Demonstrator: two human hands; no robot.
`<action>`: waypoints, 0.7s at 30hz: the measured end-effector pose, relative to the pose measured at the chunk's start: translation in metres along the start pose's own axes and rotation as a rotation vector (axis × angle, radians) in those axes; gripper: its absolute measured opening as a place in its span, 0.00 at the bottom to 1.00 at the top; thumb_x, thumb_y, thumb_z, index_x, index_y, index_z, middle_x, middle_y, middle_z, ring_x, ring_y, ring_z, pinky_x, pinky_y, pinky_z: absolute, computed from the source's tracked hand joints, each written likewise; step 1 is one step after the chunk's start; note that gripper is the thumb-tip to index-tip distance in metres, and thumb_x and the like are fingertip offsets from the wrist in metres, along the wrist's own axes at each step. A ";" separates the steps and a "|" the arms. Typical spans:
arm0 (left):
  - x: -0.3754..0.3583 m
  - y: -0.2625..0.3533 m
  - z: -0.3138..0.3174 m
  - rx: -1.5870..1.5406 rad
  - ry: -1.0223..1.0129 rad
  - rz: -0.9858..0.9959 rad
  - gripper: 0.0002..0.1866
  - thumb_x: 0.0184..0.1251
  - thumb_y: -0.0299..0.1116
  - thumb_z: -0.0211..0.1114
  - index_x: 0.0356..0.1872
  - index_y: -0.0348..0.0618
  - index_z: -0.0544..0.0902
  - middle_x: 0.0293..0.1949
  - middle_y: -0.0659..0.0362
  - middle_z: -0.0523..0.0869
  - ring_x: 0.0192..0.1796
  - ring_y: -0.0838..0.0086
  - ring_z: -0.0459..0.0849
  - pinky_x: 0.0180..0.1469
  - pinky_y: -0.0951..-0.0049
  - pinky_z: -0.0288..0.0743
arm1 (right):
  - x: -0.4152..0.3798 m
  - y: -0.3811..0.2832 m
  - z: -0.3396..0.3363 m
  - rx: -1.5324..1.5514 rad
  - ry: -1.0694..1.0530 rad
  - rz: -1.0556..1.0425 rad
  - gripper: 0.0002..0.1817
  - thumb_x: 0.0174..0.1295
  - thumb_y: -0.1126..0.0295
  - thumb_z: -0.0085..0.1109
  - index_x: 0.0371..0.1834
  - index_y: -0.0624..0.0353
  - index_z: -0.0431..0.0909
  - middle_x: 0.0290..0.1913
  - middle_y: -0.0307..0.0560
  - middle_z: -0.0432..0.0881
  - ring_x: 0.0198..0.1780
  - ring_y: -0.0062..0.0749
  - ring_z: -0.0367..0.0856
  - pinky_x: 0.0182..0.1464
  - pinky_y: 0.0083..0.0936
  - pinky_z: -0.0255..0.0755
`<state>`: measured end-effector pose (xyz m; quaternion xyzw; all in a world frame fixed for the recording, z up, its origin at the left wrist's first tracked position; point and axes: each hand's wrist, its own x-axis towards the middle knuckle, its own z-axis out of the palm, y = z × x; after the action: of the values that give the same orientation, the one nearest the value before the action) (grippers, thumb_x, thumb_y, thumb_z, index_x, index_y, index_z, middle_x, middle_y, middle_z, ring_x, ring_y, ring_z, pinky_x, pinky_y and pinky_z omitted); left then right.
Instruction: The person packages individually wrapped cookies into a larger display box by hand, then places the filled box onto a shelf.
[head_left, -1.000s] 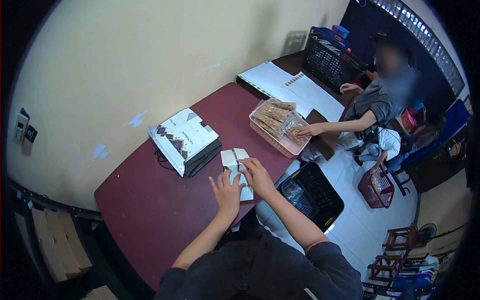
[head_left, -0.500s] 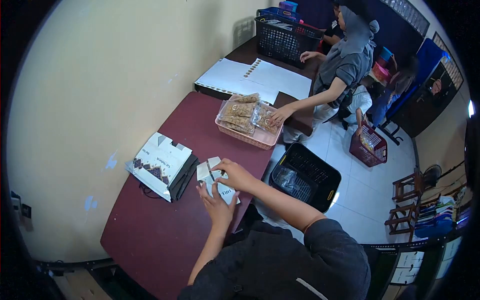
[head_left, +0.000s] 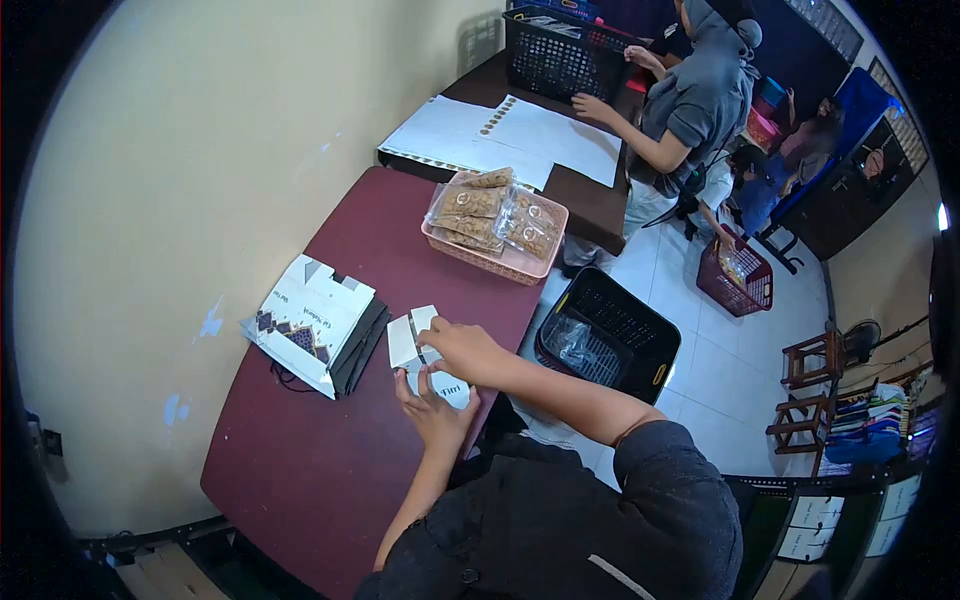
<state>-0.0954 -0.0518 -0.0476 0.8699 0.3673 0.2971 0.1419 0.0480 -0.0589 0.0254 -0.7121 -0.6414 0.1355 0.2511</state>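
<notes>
A small white cardboard box (head_left: 403, 343) with dark print on its side stands at the edge of the maroon table (head_left: 300, 480). My left hand (head_left: 434, 412) grips its near side, thumb and fingers around the printed wall. Over the top, my right hand (head_left: 466, 352) has its fingers closed at the box's flaps, beside a narrow dark gap between them. The fingertips partly cover the gap, so the inside is hidden. Left of the box lies a stack of white printed paper bags (head_left: 318, 315) with dark sides.
A pink basket (head_left: 490, 262) of clear snack packets stands farther along the table. Beyond it, a co-worker (head_left: 690, 110) is at a brown table with white sheets (head_left: 470, 135) and a black crate (head_left: 565, 60). Another black crate (head_left: 640, 350) sits on the floor at right.
The co-worker's hand has left the snack packets and drawn back toward the far table. My right hand has shifted slightly on the box's flaps, while my left keeps its grip.
</notes>
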 end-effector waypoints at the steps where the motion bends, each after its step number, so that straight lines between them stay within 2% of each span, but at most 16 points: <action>1: 0.000 0.001 -0.001 -0.004 0.000 -0.001 0.51 0.39 0.49 0.75 0.61 0.35 0.55 0.62 0.43 0.49 0.68 0.45 0.52 0.62 0.44 0.60 | 0.000 0.000 0.000 -0.003 -0.002 0.002 0.22 0.47 0.66 0.69 0.46 0.56 0.74 0.43 0.51 0.75 0.40 0.51 0.82 0.39 0.42 0.76; 4: 0.002 0.001 -0.002 -0.014 0.016 0.027 0.52 0.39 0.48 0.75 0.62 0.35 0.53 0.62 0.44 0.49 0.68 0.44 0.52 0.62 0.43 0.60 | 0.004 0.000 0.001 -0.076 -0.055 0.010 0.23 0.47 0.66 0.69 0.47 0.57 0.74 0.43 0.51 0.76 0.40 0.50 0.82 0.40 0.41 0.76; 7: 0.004 0.002 -0.003 -0.016 0.054 0.049 0.53 0.38 0.48 0.75 0.63 0.36 0.53 0.63 0.43 0.49 0.68 0.44 0.52 0.62 0.43 0.59 | 0.008 -0.001 -0.001 -0.153 0.115 -0.147 0.17 0.46 0.68 0.68 0.39 0.60 0.77 0.40 0.52 0.78 0.43 0.49 0.81 0.40 0.40 0.77; 9: 0.003 0.001 -0.001 -0.016 0.048 0.041 0.54 0.38 0.48 0.76 0.63 0.35 0.53 0.63 0.43 0.50 0.68 0.44 0.53 0.63 0.44 0.59 | 0.007 -0.005 -0.003 -0.099 0.123 -0.090 0.14 0.47 0.71 0.66 0.38 0.61 0.79 0.41 0.51 0.78 0.46 0.48 0.80 0.43 0.40 0.76; 11: 0.003 0.000 -0.001 -0.117 0.052 0.015 0.55 0.39 0.46 0.76 0.68 0.50 0.50 0.64 0.43 0.50 0.68 0.43 0.52 0.64 0.42 0.56 | 0.005 -0.009 -0.001 0.066 0.000 0.010 0.16 0.49 0.73 0.63 0.44 0.61 0.79 0.46 0.50 0.80 0.49 0.47 0.79 0.47 0.38 0.75; 12: 0.003 0.000 -0.002 -0.121 0.033 0.015 0.55 0.38 0.45 0.76 0.68 0.50 0.49 0.64 0.43 0.51 0.69 0.43 0.52 0.64 0.43 0.56 | 0.005 -0.009 0.000 0.067 0.006 -0.017 0.16 0.50 0.75 0.60 0.45 0.62 0.79 0.47 0.50 0.81 0.51 0.46 0.78 0.49 0.38 0.75; 17: 0.004 -0.003 0.000 -0.123 0.041 0.030 0.58 0.37 0.46 0.78 0.69 0.51 0.48 0.65 0.44 0.50 0.69 0.43 0.52 0.65 0.43 0.55 | 0.011 -0.006 0.008 -0.006 0.011 -0.041 0.17 0.53 0.77 0.56 0.47 0.62 0.79 0.47 0.51 0.81 0.52 0.47 0.78 0.50 0.36 0.76; 20: 0.003 -0.003 -0.001 -0.105 0.030 0.023 0.59 0.36 0.48 0.79 0.69 0.50 0.48 0.65 0.44 0.49 0.69 0.44 0.51 0.65 0.42 0.55 | 0.015 -0.017 0.009 -0.182 -0.097 0.004 0.11 0.53 0.75 0.53 0.39 0.65 0.77 0.41 0.55 0.81 0.46 0.47 0.80 0.46 0.35 0.77; 21: 0.001 -0.003 -0.002 -0.102 0.010 0.007 0.60 0.35 0.49 0.80 0.69 0.50 0.48 0.65 0.44 0.48 0.69 0.44 0.51 0.65 0.42 0.54 | 0.014 -0.020 0.010 -0.181 -0.100 0.004 0.11 0.53 0.75 0.53 0.39 0.65 0.77 0.41 0.55 0.81 0.46 0.47 0.80 0.46 0.35 0.77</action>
<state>-0.0976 -0.0488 -0.0474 0.8612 0.3494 0.3205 0.1831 0.0275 -0.0423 0.0297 -0.7255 -0.6613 0.1132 0.1531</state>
